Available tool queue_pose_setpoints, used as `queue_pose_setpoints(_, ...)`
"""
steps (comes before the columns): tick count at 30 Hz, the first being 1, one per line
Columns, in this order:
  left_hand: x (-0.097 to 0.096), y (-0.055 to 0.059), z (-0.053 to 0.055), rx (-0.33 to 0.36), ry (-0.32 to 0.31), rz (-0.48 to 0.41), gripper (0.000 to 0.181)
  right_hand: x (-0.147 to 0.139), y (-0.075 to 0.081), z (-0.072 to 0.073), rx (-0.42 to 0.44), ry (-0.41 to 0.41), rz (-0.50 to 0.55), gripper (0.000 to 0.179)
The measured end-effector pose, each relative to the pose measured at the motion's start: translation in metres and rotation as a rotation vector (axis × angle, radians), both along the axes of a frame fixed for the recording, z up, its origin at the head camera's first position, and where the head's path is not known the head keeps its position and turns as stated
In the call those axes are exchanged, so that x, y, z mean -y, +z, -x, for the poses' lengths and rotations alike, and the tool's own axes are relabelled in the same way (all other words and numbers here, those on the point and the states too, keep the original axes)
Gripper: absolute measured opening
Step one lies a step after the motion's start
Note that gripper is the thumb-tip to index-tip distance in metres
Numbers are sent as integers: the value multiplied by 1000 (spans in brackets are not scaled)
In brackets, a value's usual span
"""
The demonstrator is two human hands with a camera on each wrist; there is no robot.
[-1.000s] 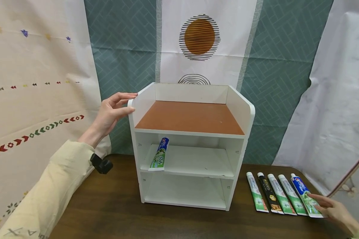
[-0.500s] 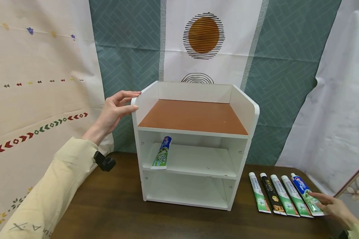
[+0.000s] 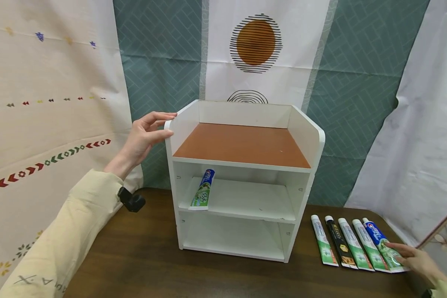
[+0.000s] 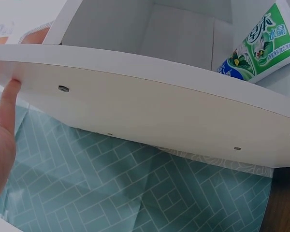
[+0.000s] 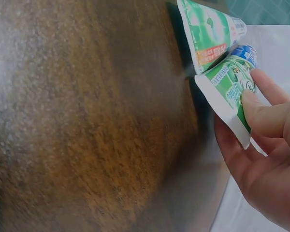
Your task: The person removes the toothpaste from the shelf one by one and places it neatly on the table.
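My left hand [image 3: 143, 134] grips the upper left side panel of a white shelf unit [image 3: 242, 164], thumb at the front edge and fingers over the top. On its middle shelf, at the left, lies a blue-and-green toothpaste tube [image 3: 202, 192], which also shows in the left wrist view. At the far right my right hand [image 3: 419, 261] pinches the lower part of another blue-and-green toothpaste tube [image 3: 375, 235]. In the right wrist view the thumb presses on top of this tube [image 5: 229, 89], with fingers curled at its side and partly hidden.
Left of the held tube lie several more: green-and-white toothpaste tubes [image 3: 324, 242] and a black one [image 3: 340, 242], side by side on the dark wooden table [image 3: 152, 265]. Patterned cloth [image 3: 164, 62] hangs behind the shelf unit, with pale cloth at both sides.
The head view has turned slightly left, so everything sits a little further right. Both hands stay at the shelf unit and the toothpaste tube.
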State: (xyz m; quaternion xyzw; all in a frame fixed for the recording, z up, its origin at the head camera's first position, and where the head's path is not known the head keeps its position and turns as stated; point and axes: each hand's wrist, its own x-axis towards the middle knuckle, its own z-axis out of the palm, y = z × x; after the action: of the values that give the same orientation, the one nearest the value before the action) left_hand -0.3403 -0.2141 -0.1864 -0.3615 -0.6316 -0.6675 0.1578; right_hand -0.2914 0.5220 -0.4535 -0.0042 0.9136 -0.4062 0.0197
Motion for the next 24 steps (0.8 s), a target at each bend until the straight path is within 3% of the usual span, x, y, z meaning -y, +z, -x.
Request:
queue_pose_setpoints(3,1,0,0,7,6,2,31,1,1,2,-7,28,-53,40)
queue_pose_setpoints(6,1,0,-1,12,12,3,30,0,0,2,-27,7,-48,40)
queue_pose_setpoints(12,0,1,-2,11,3,8,31,-4,-10,-6,-231,-38,-54,25)
queue_pose_setpoints(16,0,1,-2,12,6,1,30,-5,-13,-5,-275,-51,-48,25)
queue_pose_setpoints(24,0,0,-2,11,36,18,29,14,7,4,-308,-134,-138,36)
